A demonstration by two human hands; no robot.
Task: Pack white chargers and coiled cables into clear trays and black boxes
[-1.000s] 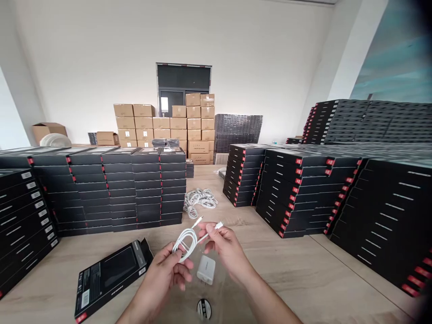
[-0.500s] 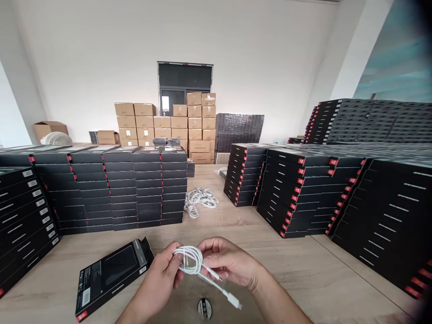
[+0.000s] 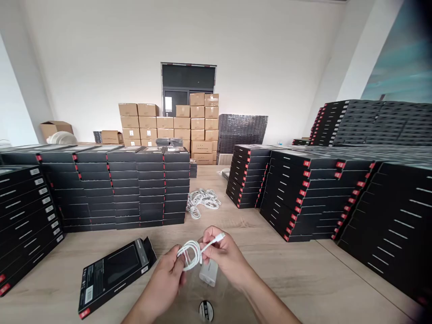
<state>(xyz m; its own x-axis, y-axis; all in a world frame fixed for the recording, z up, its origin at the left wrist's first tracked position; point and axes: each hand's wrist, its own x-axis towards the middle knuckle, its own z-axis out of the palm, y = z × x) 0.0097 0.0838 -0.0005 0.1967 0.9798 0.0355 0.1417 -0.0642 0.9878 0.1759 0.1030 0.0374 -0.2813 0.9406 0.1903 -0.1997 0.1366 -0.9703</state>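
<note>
With fingers of the left hand [image 3: 167, 272], grasps the cable [image 3: 198, 257] by its coil; with the right hand [image 3: 228, 261], pinches it near one plug [image 3: 220, 237]. Holds it above the table [image 3: 320, 279], near the charger [image 3: 208, 273].

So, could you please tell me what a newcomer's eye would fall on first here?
Probably the flat black cardboard boxes stacked along both sides of the pale wooden table. Next, the coiled white cable held by the left hand and right hand, near a blocky white plastic charger. Behind, brown cardboard cartons stand piled before the white wall.
</note>
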